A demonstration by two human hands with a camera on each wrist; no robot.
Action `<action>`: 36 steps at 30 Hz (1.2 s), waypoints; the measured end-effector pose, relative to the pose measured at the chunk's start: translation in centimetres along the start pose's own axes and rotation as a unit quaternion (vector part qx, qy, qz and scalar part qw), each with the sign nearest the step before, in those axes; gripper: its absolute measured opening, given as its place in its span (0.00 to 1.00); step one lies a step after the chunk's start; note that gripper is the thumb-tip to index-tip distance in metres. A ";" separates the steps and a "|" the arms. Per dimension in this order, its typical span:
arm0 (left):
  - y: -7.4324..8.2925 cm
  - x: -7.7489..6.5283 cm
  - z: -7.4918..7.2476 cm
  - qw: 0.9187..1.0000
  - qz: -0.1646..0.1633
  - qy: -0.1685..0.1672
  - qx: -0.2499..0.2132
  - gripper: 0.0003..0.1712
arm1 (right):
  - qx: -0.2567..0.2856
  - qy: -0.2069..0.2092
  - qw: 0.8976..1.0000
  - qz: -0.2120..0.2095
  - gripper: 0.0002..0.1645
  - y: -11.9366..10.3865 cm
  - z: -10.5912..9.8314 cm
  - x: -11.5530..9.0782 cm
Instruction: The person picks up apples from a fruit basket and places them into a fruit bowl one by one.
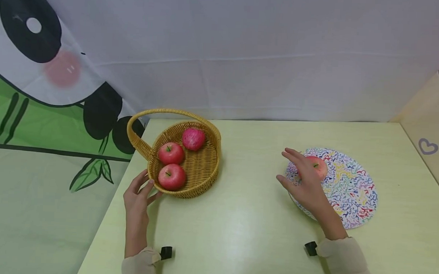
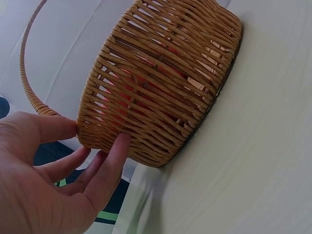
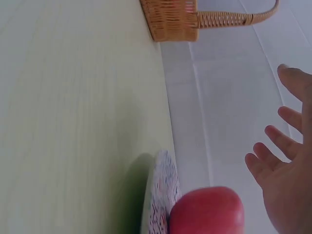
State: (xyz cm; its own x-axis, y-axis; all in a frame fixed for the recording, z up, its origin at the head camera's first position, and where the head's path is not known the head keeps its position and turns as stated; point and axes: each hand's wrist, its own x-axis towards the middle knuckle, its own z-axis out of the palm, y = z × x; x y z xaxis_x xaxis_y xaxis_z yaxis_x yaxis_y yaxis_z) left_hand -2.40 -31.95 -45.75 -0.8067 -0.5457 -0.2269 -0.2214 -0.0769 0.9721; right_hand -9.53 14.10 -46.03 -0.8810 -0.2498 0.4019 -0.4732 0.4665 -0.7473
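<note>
My left hand [image 1: 136,200] is at the near left side of a round wicker basket [image 1: 203,170], its fingertips against the outer wall. In the left wrist view, the spread fingers [image 2: 114,158] press lightly on the woven side [image 2: 161,83]. Inside the basket lie three red apples, a near one [image 1: 172,177], a middle one [image 1: 171,153] and a darker one [image 1: 193,139]. My right hand [image 1: 308,188] hovers with fingers apart over a multicoloured plate [image 1: 355,194]. A red apple [image 3: 207,212] rests on this plate, partly covered by the hand in the head view.
A pale table [image 1: 238,226] carries both the basket and the plate. Behind it hangs a white cloth [image 1: 243,73], with a cartoon panda print [image 1: 61,79] at the left. The basket's arched handle [image 1: 169,111] stands up at its far left side.
</note>
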 end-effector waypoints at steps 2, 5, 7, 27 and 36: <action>0.0 0.1 0.0 1.000 -0.002 0.001 0.004 0.30 | 0.002 -0.010 1.000 -0.008 0.44 -0.3 0.5 0.2; 0.0 0.1 0.0 1.000 -0.004 0.003 0.013 0.30 | 0.005 -0.026 1.000 -0.017 0.45 -0.6 1.2 0.5; 0.0 0.1 0.1 1.000 -0.006 0.004 0.017 0.30 | 0.008 -0.037 0.999 -0.022 0.45 -1.0 1.7 0.7; -0.4 0.3 -0.1 1.000 -0.014 0.007 -0.005 0.30 | 0.030 -0.181 0.972 -0.144 0.40 -6.8 8.1 3.8; -0.3 0.3 -0.1 1.000 -0.016 0.004 -0.003 0.31 | 0.050 -0.245 0.960 -0.122 0.39 -8.7 10.5 5.7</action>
State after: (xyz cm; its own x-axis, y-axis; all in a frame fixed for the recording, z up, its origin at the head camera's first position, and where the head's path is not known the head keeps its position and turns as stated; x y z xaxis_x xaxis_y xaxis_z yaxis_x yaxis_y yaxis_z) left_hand -2.59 -32.16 -46.11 -0.7942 -0.5501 -0.2582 -0.2442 -0.1002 0.9645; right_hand -10.44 -0.25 -42.83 -0.6263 -0.7227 0.2924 -0.6416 0.2649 -0.7198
